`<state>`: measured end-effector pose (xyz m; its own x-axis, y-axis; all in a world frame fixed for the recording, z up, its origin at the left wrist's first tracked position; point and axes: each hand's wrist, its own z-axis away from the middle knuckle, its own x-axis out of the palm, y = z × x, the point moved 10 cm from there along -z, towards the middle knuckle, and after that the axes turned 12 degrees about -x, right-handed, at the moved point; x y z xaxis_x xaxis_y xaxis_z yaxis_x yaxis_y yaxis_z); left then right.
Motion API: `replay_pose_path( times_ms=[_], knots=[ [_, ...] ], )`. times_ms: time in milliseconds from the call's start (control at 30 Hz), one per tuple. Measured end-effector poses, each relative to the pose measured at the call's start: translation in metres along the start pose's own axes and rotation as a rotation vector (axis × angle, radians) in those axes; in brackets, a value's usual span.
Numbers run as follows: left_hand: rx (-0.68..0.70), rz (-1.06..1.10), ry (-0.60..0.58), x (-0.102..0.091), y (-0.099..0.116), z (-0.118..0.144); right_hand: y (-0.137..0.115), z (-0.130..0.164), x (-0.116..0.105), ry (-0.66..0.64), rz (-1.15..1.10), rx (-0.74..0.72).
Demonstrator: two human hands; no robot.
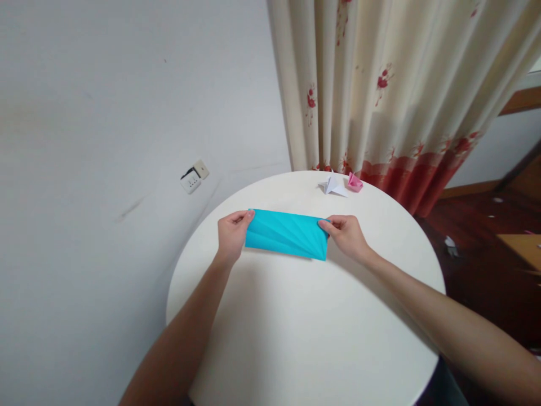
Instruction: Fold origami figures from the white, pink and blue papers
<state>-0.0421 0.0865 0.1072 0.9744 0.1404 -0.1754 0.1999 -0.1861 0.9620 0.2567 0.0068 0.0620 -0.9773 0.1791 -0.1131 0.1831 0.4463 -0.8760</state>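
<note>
A sheet of blue paper (285,234), folded into a long rectangle with creases fanning across it, is stretched between my hands over the round white table. My left hand (231,232) pinches its upper left corner, thumb on the near face. At the upper right corner, my right hand (347,234) grips the paper the same way, thumb in front. The lower edge hangs free and casts a thin shadow on the tabletop. Fingers behind the paper are partly hidden.
Near the far edge of the white table (304,332) sit a white folded-paper figure (332,185) and a pink folded-paper piece (355,182). A wall with a socket (191,181) borders the left side. A flowered curtain (359,84) hangs behind the table.
</note>
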Motion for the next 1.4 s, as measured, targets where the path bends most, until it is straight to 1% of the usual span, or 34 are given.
replay_pose_path(
  times_ms=[133,300,433,533,600,667,700,733,800,833,867,900,967,1000,1033,1100,1200,1400],
  knots=[
    [-0.021,-0.003,-0.030,0.006,-0.001,0.004,0.006,-0.002,-0.005,0.029,0.016,-0.005],
    [-0.038,-0.017,-0.055,0.011,0.000,0.007,0.016,-0.003,-0.010,0.057,0.007,0.056],
    [-0.092,-0.062,-0.132,0.021,-0.003,0.008,0.024,-0.005,-0.013,0.061,0.052,0.076],
    [-0.166,-0.126,-0.226,0.029,-0.016,0.007,0.037,-0.006,-0.017,0.048,0.119,0.087],
    [-0.234,-0.221,-0.340,0.038,-0.034,0.008,0.047,-0.006,-0.017,0.009,0.182,0.092],
    [-0.269,-0.376,-0.467,0.049,-0.054,0.013,0.056,-0.006,-0.015,-0.073,0.281,0.088],
    [-0.241,-0.468,-0.501,0.053,-0.060,0.016,0.059,-0.006,-0.013,-0.120,0.340,0.083],
    [-0.153,-0.566,-0.475,0.056,-0.058,0.018,0.061,-0.006,-0.011,-0.163,0.400,0.077],
    [0.132,-0.687,-0.345,0.064,-0.037,0.027,0.062,-0.005,-0.008,-0.221,0.501,0.061],
    [0.276,-0.706,-0.352,0.075,-0.026,0.039,0.062,-0.005,-0.007,-0.236,0.540,0.054],
    [0.395,-0.711,-0.435,0.092,-0.019,0.055,0.060,-0.005,-0.005,-0.250,0.571,0.046],
    [0.486,-0.715,-0.554,0.110,-0.016,0.074,0.059,-0.005,-0.003,-0.263,0.596,0.041],
    [0.593,-0.772,-0.778,0.139,-0.020,0.107,0.058,-0.005,-0.001,-0.286,0.636,0.042],
    [0.620,-0.822,-0.849,0.149,-0.026,0.118,0.058,-0.005,0.000,-0.298,0.657,0.050],
    [0.637,-0.875,-0.887,0.155,-0.032,0.125,0.058,-0.005,0.001,-0.309,0.680,0.064],
    [0.645,-0.970,-0.928,0.160,-0.045,0.131,0.060,-0.004,0.001,-0.329,0.730,0.098],
    [0.625,-1.037,-0.931,0.158,-0.056,0.129,0.060,-0.003,0.001,-0.359,0.798,0.132],
    [0.593,-1.057,-0.904,0.154,-0.052,0.130,0.058,-0.002,0.004,-0.373,0.868,0.122]
  ],
)
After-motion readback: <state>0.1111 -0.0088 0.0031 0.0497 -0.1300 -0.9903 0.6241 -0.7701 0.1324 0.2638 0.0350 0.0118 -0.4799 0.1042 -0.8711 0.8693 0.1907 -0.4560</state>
